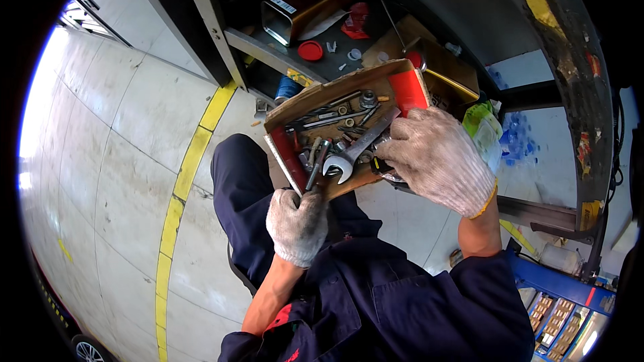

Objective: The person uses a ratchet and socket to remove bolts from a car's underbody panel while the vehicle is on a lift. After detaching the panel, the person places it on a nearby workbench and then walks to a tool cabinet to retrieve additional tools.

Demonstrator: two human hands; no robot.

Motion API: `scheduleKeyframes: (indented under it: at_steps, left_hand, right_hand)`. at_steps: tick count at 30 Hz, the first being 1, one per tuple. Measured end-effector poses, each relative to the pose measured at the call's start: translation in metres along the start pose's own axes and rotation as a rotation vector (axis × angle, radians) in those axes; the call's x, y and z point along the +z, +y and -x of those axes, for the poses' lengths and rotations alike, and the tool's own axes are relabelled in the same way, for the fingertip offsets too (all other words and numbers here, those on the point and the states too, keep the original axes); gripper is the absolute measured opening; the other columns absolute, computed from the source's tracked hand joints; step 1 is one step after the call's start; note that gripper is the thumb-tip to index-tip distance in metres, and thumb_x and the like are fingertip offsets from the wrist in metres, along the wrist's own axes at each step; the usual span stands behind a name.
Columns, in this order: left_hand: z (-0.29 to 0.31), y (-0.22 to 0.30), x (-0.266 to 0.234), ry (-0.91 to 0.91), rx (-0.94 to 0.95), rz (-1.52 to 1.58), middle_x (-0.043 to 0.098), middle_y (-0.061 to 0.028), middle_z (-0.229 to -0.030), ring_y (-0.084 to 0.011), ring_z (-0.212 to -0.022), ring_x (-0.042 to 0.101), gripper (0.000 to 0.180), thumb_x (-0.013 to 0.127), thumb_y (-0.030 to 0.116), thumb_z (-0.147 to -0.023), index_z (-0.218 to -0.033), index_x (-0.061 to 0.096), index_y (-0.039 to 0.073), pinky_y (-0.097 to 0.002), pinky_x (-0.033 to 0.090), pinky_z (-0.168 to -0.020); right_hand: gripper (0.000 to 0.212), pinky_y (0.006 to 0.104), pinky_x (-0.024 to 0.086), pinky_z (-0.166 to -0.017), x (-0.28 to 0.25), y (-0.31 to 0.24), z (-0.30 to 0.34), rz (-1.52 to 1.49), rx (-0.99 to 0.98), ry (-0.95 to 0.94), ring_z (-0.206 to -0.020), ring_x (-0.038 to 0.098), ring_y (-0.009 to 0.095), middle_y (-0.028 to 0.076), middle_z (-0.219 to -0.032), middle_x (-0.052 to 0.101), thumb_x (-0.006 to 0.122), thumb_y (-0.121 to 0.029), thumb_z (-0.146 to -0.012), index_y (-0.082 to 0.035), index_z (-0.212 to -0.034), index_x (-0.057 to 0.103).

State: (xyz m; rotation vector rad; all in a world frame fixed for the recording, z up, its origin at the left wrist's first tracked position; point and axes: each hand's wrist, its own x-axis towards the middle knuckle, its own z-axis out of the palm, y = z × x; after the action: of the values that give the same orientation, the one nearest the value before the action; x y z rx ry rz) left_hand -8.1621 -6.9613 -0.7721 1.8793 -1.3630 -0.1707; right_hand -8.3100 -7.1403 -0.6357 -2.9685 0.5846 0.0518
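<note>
A shallow wooden box (322,91) with red inner ends is held tilted above my lap, filled with loose metal tools and fittings. My left hand (297,226), in an off-white knit glove, is closed on the box's near left corner, beside a dark rod-shaped tool (318,164). Across the pile lies a large open-end wrench (362,146), its jaw toward me. My right hand (439,157), gloved too, reaches over the right side with curled fingers beside the wrench's far end. Its fingertips are hidden among the tools. A socket-like round fitting (368,99) sits near the far wall.
Beyond the box, a dark metal shelf (322,60) carries a rectangular tin (305,7), a red cap (310,51) and scraps. Another tin (443,74) stands right of it. A worn upright post (570,94) rises at the right. A yellow line (176,208) crosses the floor.
</note>
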Motion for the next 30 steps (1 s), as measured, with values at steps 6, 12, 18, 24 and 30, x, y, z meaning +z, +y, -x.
scheduleKeyframes:
  at_steps: [6, 12, 18, 24, 30]
  left_hand:
    - [0.002, -0.002, 0.000, 0.003, -0.015, -0.012, 0.055, -0.0114, -0.075, -0.0332, -0.071, 0.057, 0.024, 0.079, 0.008, -0.067, -0.090, 0.072, 0.012, -0.0449, 0.046, -0.060]
    - [0.002, -0.005, -0.002, 0.023, -0.011, -0.007, 0.056, -0.0109, -0.076, -0.0326, -0.072, 0.058, 0.027, 0.080, 0.008, -0.066, -0.092, 0.073, 0.012, -0.0435, 0.047, -0.061]
    - [-0.012, 0.020, -0.001, 0.100, 0.038, 0.011, 0.057, -0.0108, -0.077, -0.0314, -0.068, 0.060, 0.023, 0.085, 0.012, -0.070, -0.090, 0.073, 0.012, -0.0412, 0.049, -0.061]
    - [-0.073, 0.025, 0.032, 0.303, 0.108, -0.073, 0.064, -0.0097, -0.072, -0.0267, -0.065, 0.064, 0.026, 0.085, 0.024, -0.081, -0.083, 0.068, 0.004, -0.0375, 0.050, -0.060]
    - [-0.127, 0.048, 0.061, 0.294, 0.120, -0.062, 0.065, -0.0124, -0.077, -0.0302, -0.066, 0.064, 0.028, 0.080, 0.031, -0.085, -0.086, 0.071, 0.004, -0.0397, 0.050, -0.060]
  right_hand:
    - [0.012, 0.0394, 0.052, -0.079, -0.013, -0.002, 0.015, -0.133, 0.056, 0.308, -0.079, 0.065, 0.025, 0.006, -0.080, 0.066, 0.075, -0.014, -0.081, -0.006, -0.091, 0.075]
    - [0.015, 0.0354, 0.053, -0.071, 0.000, 0.008, 0.046, -0.113, 0.258, 0.656, -0.077, 0.066, 0.025, 0.009, -0.084, 0.069, 0.078, -0.006, -0.080, -0.004, -0.095, 0.075]
    - [0.014, 0.0386, 0.055, -0.073, 0.041, 0.015, 0.104, -0.157, 0.549, 0.677, -0.082, 0.068, 0.028, 0.012, -0.089, 0.068, 0.074, -0.009, -0.084, -0.005, -0.097, 0.073]
    - [0.014, 0.0415, 0.054, -0.072, 0.106, 0.020, 0.119, -0.244, 0.716, 0.650, -0.081, 0.067, 0.028, 0.008, -0.089, 0.069, 0.073, -0.012, -0.086, -0.008, -0.099, 0.070]
    - [0.014, 0.0422, 0.052, -0.072, 0.121, 0.016, 0.120, -0.201, 0.705, 0.856, -0.081, 0.066, 0.030, 0.007, -0.089, 0.068, 0.072, -0.016, -0.086, -0.011, -0.098, 0.069]
